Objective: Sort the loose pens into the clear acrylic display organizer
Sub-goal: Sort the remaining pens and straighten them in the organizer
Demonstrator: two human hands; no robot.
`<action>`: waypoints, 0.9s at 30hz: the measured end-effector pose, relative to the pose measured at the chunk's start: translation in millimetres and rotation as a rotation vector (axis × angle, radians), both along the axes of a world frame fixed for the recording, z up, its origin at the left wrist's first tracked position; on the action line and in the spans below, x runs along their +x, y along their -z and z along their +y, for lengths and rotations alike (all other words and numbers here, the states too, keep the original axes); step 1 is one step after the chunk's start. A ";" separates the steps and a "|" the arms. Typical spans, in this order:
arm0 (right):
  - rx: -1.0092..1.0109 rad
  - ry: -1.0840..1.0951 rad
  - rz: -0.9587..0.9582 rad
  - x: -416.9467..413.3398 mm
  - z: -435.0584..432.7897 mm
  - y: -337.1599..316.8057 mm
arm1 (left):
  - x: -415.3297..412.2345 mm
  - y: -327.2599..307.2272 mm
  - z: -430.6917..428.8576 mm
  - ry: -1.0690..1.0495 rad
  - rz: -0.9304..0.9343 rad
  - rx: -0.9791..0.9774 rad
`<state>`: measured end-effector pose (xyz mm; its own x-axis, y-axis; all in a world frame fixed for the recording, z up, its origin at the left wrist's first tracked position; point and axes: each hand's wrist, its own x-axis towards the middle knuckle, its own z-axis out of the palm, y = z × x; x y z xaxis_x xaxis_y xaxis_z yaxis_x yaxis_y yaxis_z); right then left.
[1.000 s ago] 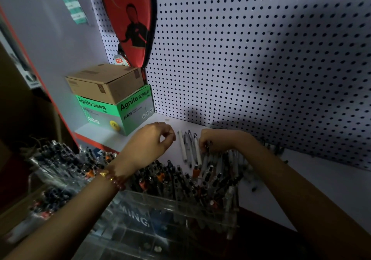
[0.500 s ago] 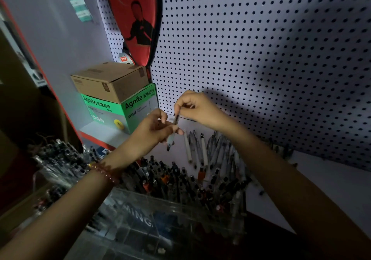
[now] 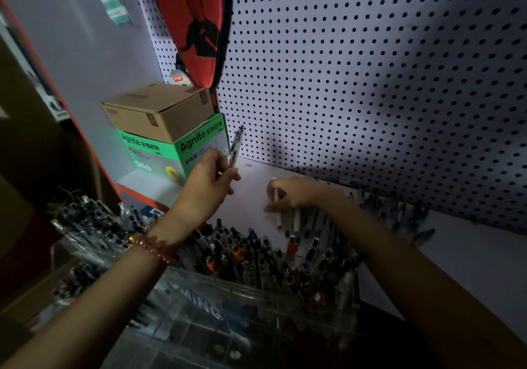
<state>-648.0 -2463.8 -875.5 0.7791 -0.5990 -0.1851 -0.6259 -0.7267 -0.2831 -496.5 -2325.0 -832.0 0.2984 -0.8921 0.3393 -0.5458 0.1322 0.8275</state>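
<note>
light: dim, large shadows on pegboard (image 3: 370, 69) | edges: dark, wide-angle bend | foreground blurred

I see a bare patch of white shelf (image 3: 252, 186) between my left hand (image 3: 208, 180), which holds a pen (image 3: 236, 146) upright, and my right hand (image 3: 291, 194), which pinches a white pen (image 3: 278, 219). Stacked boxes (image 3: 171, 132) block the left. The pegboard (image 3: 356, 83) closes the back. Loose pens (image 3: 319, 220) crowd the right. The packed acrylic organizer (image 3: 228, 306) walls the front.

A bluish pen (image 3: 235, 147) is held upright in the left hand (image 3: 209, 182), right by the green box (image 3: 159, 152). A white pen (image 3: 278, 220) is pinched by the right hand (image 3: 292, 194) among the loose pens (image 3: 328, 220) laid on the shelf (image 3: 470, 254). The acrylic organizer (image 3: 216, 308) is crammed full up front.
</note>
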 end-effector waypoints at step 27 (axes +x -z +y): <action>0.322 -0.081 -0.916 -1.7 78.6 -138.2 | -23.0 -45.2 37.6 0.112 -0.001 -0.297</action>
<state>-649.7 -2385.3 -737.3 0.7393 -0.5642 0.3675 -0.0156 -0.5600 -0.8283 -519.5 -2287.4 -786.7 0.2037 -0.7813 0.5899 -0.5149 0.4270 0.7433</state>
